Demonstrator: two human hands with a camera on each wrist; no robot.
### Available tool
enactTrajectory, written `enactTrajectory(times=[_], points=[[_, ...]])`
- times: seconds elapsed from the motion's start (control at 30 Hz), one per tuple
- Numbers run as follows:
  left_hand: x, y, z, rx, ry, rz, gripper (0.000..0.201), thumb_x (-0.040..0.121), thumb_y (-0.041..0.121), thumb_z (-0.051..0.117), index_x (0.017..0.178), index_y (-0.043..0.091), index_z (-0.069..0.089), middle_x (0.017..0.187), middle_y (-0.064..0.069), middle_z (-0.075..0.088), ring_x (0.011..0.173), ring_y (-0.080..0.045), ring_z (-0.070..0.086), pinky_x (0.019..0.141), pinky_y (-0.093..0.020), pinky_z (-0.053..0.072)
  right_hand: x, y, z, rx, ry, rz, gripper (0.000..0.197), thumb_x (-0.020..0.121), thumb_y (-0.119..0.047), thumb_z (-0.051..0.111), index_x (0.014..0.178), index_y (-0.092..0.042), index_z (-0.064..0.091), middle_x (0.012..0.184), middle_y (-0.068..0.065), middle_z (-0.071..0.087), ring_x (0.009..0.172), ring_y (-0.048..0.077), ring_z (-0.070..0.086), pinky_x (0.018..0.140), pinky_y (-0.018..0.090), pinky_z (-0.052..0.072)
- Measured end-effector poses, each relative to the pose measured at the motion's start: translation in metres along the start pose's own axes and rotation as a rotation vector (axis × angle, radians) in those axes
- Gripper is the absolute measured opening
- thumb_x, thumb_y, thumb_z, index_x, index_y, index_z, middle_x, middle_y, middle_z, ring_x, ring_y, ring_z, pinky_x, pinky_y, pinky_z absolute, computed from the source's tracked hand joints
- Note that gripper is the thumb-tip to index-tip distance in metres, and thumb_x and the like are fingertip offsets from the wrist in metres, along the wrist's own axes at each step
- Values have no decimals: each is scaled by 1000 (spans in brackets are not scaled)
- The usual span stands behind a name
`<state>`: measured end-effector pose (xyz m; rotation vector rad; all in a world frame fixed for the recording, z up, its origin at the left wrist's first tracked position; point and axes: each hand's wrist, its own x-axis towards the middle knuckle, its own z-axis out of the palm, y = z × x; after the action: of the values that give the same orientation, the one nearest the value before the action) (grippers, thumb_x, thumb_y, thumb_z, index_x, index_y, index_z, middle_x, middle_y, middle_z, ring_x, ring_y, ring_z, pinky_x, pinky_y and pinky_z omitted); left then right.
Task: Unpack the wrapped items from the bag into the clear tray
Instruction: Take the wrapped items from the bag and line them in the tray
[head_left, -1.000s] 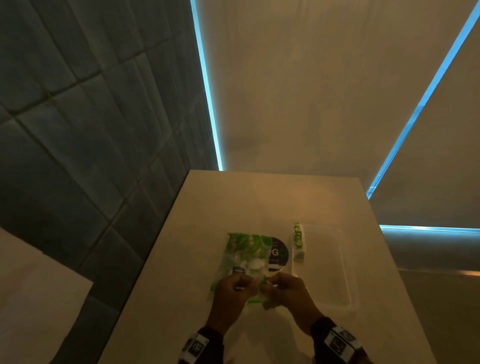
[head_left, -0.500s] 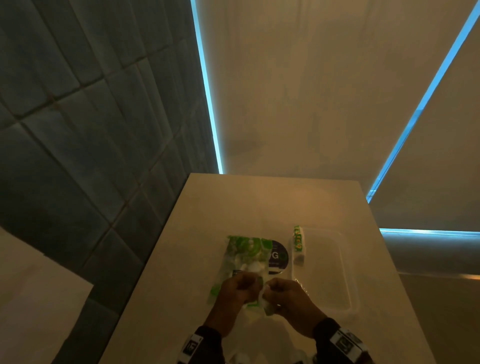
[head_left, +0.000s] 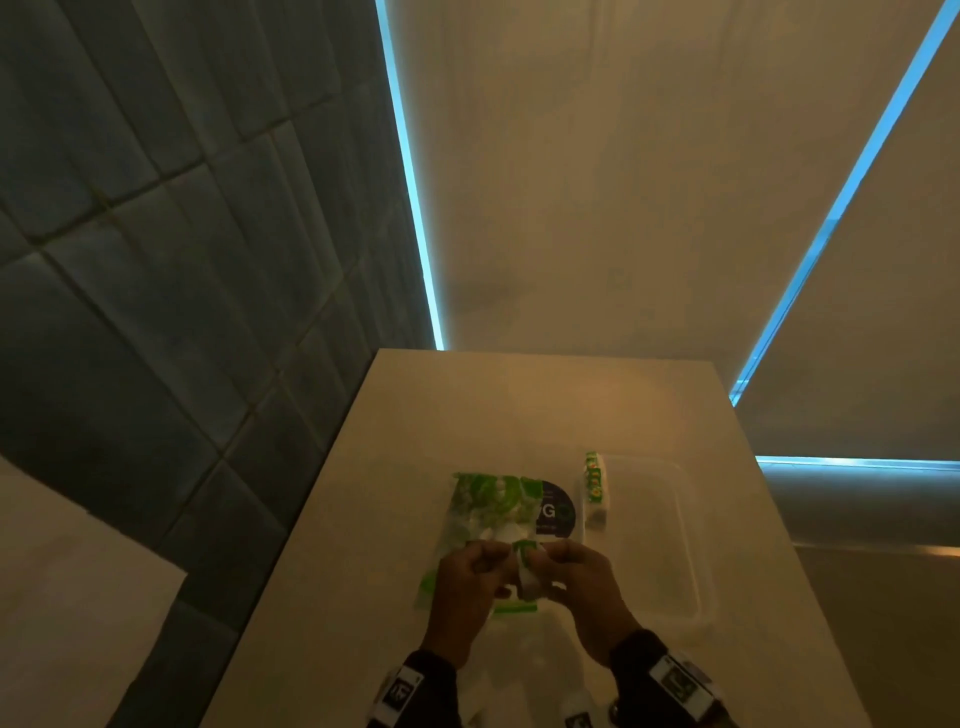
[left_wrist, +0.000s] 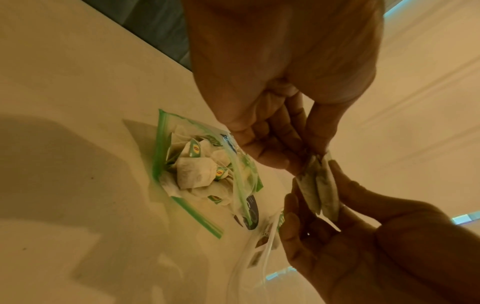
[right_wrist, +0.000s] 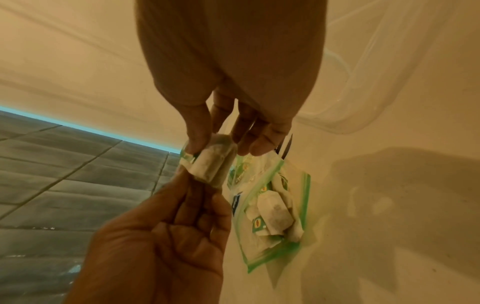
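A clear zip bag (head_left: 491, 506) with green print lies on the beige table, its green-edged mouth open toward me, with several white wrapped tea bags inside (left_wrist: 194, 172) (right_wrist: 272, 214). Just above its mouth, my left hand (head_left: 488, 564) and right hand (head_left: 558, 561) together pinch one small wrapped tea bag (head_left: 527, 564) (left_wrist: 318, 185) (right_wrist: 213, 162) from opposite ends. The clear tray (head_left: 693, 551) stands right of the bag. One green-and-white wrapped item (head_left: 595, 480) lies along the tray's left edge.
The table (head_left: 519, 410) is narrow, with a dark tiled wall (head_left: 182, 260) along its left side and drawn blinds beyond its far edge. The tray's corner (right_wrist: 363, 98) sits close beside my right hand.
Both hands have stayed together over the bag's mouth, still pinching the same tea bag, shifting only slightly. Bag and tray have not moved.
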<state>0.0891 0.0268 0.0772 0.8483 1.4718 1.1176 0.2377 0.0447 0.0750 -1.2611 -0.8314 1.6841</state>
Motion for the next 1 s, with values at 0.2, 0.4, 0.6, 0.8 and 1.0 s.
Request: enactTrajectory(times=[0.2,0.4,0.6,0.8,1.0], points=[[4,-4,-5,114,-24,49,14,80,8,74,93,5,73,84,-12,74,73,-22,69,62,-30,57,2,5,-1,-9,25,-28,19,81,-4,72,96,5,64,96,28,68,87,41,68,78,50,58],[7,-4,-9,256,-15,123,10,85,13,69,88,6,75,76,-5,72,63,-5,67,56,-19,51,4,4,1,-66,4,-22,12,83,-7,71,87,5,72,90,22,72,85,35,70,79,48,59],[7,-44,-46,949,51,216,26,81,34,48,85,27,73,86,8,72,83,-11,67,73,-27,53,8,0,-10,-18,32,5,14,84,-5,70,86,8,70,84,17,73,76,29,70,66,38,58],[11,-78,-43,1080,-151,297,46,83,22,49,126,39,55,132,12,51,127,-13,46,106,-25,38,8,6,-11,-26,27,43,12,83,-5,70,86,7,70,87,20,72,76,32,69,70,43,58],[22,-74,-25,1128,-120,171,32,91,41,48,122,39,55,130,8,52,120,-16,51,99,-28,43,7,11,-18,-51,16,64,15,84,-8,70,88,7,70,87,20,72,81,33,70,71,42,58]])
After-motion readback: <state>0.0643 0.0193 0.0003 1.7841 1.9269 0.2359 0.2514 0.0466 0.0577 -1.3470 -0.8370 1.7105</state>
